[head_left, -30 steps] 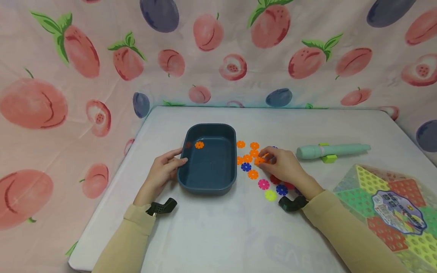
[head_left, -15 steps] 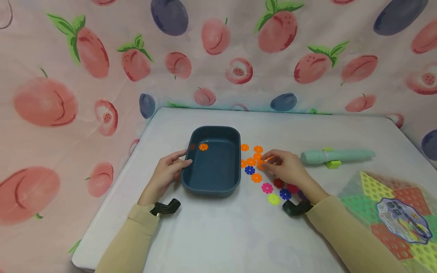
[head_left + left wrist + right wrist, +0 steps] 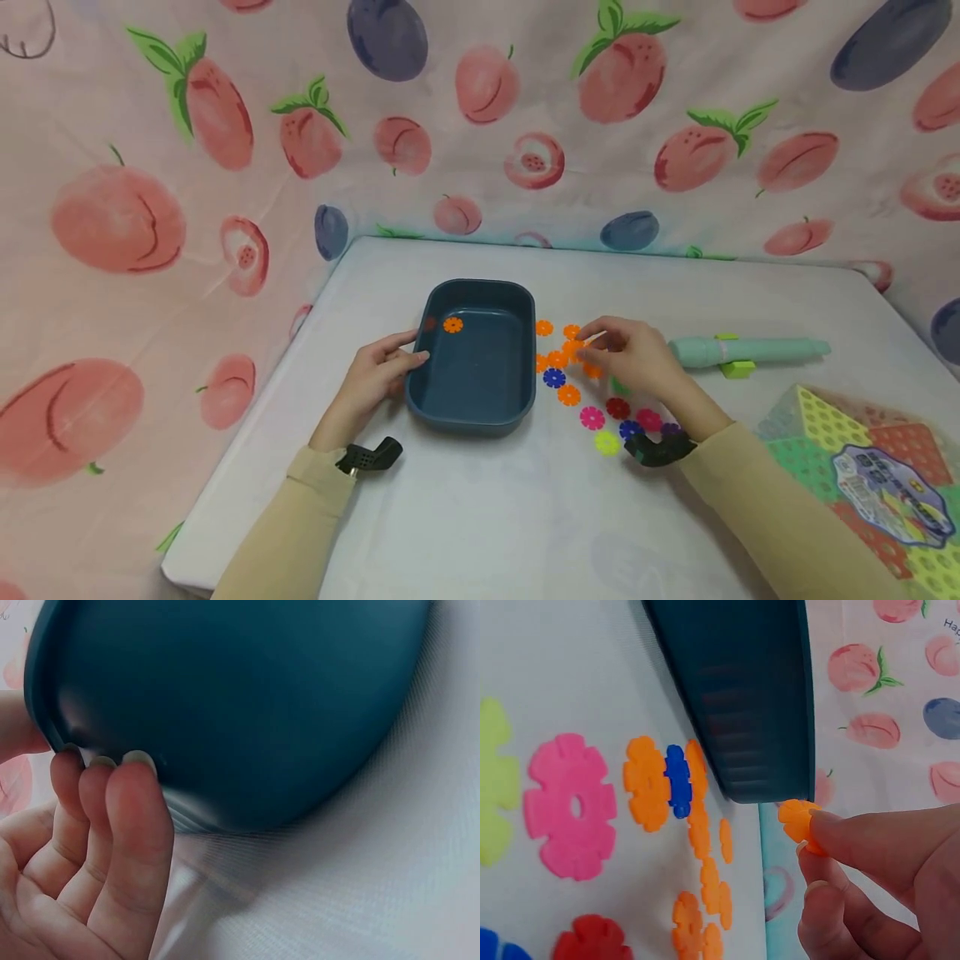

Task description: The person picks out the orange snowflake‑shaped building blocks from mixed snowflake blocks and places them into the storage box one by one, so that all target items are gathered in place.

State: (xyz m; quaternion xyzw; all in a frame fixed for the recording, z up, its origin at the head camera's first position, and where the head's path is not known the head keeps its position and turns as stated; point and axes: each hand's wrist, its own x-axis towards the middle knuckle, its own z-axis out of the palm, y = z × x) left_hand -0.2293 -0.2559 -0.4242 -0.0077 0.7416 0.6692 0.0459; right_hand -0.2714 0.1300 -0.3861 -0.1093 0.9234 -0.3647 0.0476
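Observation:
My left hand (image 3: pixel 367 379) holds the left side of a dark blue rectangular tray (image 3: pixel 472 383), thumb at the rim; in the left wrist view its fingers (image 3: pixel 139 817) press the outer wall. One orange notched snowflake disc (image 3: pixel 453 325) lies inside the tray toward its far end. To the right of the tray, my right hand (image 3: pixel 637 358) is above a spread of loose discs. The right wrist view shows it pinching an orange snowflake disc (image 3: pixel 793 816) between thumb and fingertips, raised off the table. More orange discs (image 3: pixel 557 358) lie below, beside a blue disc (image 3: pixel 554 378).
Nearer me lie a pink disc (image 3: pixel 592 417), a yellow disc (image 3: pixel 607 442) and a red disc (image 3: pixel 618 408). A pale green cylinder (image 3: pixel 750 351) rests on a lime-green support (image 3: pixel 738 369) at right. A clear package of coloured pieces (image 3: pixel 862 475) occupies the right front.
My right hand has lifted an orange disc up from the group, and a green disc now shows beneath the hand. The left hand keeps its hold on the tray. The head view has shifted slightly.

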